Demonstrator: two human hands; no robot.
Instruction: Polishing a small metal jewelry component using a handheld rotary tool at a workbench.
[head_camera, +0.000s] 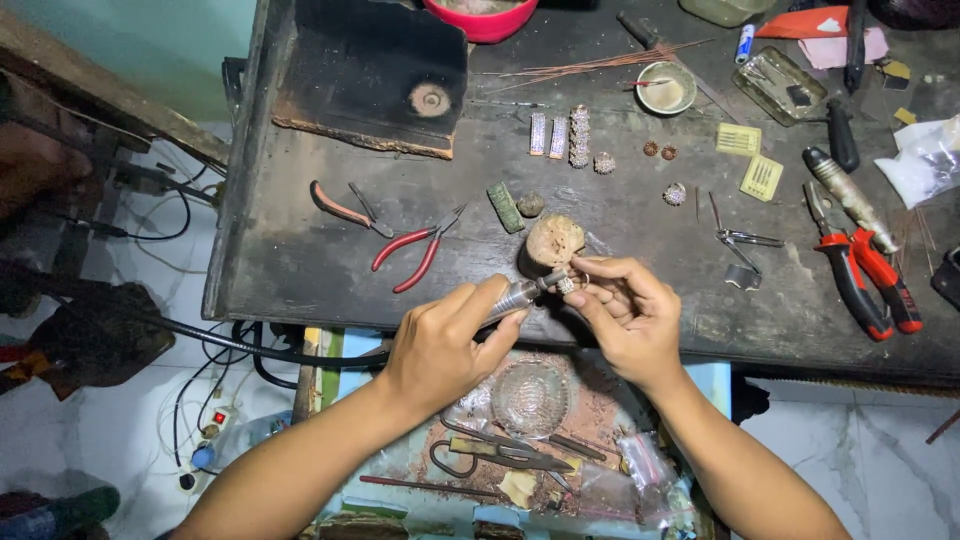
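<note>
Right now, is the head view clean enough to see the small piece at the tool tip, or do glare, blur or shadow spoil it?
Head view: sharp and evenly lit at the centre; the metal handpiece in the left hand glints mildly; the small ring piece in the right hand is tiny, so detail is lost; bench dark, corners dimmer.

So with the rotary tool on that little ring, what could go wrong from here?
1. The ring is pinched only by the right hand fingertips; the tool tip in the left hand might slip onto them.
2. If dropped, the ring may vanish into the cluttered tray below.
</note>
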